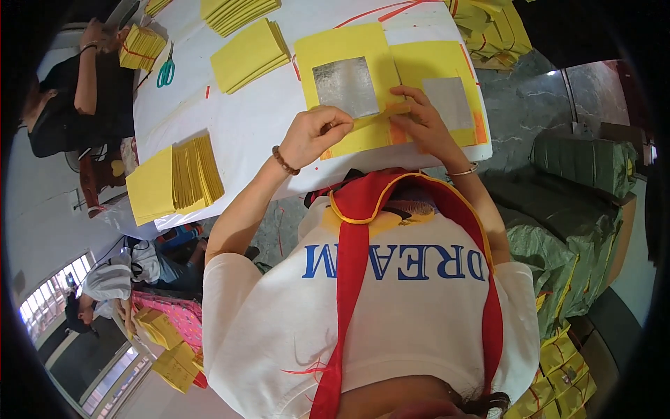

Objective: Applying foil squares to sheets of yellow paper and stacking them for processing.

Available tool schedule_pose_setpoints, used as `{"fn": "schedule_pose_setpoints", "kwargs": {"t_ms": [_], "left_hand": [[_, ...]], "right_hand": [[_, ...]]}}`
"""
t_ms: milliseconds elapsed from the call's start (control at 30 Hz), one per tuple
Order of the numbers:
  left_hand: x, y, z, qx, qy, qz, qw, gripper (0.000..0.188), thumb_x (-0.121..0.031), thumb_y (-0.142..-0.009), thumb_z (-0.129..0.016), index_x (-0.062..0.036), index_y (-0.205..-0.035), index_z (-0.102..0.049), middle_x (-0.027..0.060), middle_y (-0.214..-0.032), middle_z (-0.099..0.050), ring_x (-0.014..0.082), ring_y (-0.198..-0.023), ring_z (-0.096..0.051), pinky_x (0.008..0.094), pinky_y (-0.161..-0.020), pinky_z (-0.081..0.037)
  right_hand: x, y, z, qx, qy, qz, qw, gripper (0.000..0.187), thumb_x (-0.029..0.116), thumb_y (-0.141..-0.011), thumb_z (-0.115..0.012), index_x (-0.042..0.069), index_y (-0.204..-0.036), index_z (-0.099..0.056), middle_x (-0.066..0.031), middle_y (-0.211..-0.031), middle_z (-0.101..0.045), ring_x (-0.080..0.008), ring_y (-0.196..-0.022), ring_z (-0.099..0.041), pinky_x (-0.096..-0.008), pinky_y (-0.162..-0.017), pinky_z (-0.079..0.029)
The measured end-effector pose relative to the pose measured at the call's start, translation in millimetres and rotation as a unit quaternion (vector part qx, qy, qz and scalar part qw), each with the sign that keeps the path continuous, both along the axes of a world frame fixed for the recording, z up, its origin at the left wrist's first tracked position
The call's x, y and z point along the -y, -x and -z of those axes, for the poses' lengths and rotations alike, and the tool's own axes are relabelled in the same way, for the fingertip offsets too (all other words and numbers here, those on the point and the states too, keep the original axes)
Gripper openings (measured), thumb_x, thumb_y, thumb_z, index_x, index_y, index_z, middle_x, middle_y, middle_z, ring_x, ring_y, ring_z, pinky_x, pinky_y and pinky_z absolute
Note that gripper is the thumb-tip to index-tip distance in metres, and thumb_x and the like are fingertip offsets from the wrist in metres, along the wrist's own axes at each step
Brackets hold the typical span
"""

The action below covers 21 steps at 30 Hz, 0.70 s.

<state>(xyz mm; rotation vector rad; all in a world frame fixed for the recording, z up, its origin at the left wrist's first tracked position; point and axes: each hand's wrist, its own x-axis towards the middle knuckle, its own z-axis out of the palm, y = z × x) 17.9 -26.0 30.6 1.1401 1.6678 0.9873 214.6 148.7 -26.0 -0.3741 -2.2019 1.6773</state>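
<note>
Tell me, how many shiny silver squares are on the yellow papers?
2. One silver square is on the yellow sheet above the left hand. The other silver square is on the sheet beside the right hand. The stacked piles may hide more.

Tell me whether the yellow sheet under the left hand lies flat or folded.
Partly folded: the left hand and right hand pinch its lower edge, while the rest of the yellow sheet with its silver square lies flat.

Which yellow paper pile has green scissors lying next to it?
The tied bundle of yellow paper at the table's far left corner. The green scissors lie just beside it, while the other yellow stacks have no scissors near them.
</note>
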Motion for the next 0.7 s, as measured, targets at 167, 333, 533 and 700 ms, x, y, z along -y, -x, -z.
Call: {"fn": "schedule_pose_setpoints", "kwargs": {"t_ms": [167,333,533,700], "left_hand": [[8.3,19.9,-14.0,-0.207,-0.155,0.071,0.964,0.058,-0.023,-0.072,-0.073,-0.0141,-0.126,-0.052,0.0122,-0.127,-0.049,0.0308,-0.122,-0.04,0.04,-0.096,-0.036],[6.3,28.9,18.8,-0.438,-0.18,0.047,0.88,0.044,-0.009,-0.073,-0.064,-0.0143,-0.117,-0.058,0.011,-0.122,-0.053,0.032,-0.115,-0.046,0.0395,-0.093,-0.039],[16.9,21.9,3.0,-0.478,-0.223,0.058,0.848,0.036,-0.013,-0.077,-0.056,-0.0111,-0.113,-0.061,0.0132,-0.117,-0.055,0.0316,-0.107,-0.053,0.0375,-0.089,-0.043],[36.1,1.2,-5.4,-0.465,-0.219,0.079,0.854,0.037,-0.003,-0.072,-0.058,-0.0115,-0.107,-0.062,0.0088,-0.107,-0.059,0.0253,-0.099,-0.056,0.0346,-0.08,-0.047]], "right_hand": [[3.3,4.7,0.4,-0.013,0.072,0.042,0.996,0.018,0.007,-0.088,-0.055,-0.001,-0.103,-0.061,-0.0053,-0.124,-0.044,-0.0153,-0.115,-0.045,-0.0273,-0.093,-0.039],[-3.0,5.8,-2.4,0.021,0.047,0.032,0.998,0.02,0.008,-0.086,-0.058,0.003,-0.105,-0.061,-0.0057,-0.123,-0.046,-0.0185,-0.116,-0.045,-0.0287,-0.094,-0.039],[-0.6,6.5,-15.8,-0.035,-0.299,0.085,0.95,0.033,0.003,-0.075,-0.058,0.015,-0.105,-0.064,-0.0076,-0.128,-0.047,-0.0303,-0.123,-0.039,-0.0391,-0.096,-0.036],[4.7,-11.5,-40.3,-0.022,-0.38,-0.017,0.925,0.029,0.01,-0.075,-0.063,0.015,-0.103,-0.064,-0.0062,-0.119,-0.055,-0.0255,-0.117,-0.047,-0.0387,-0.093,-0.035]]}}
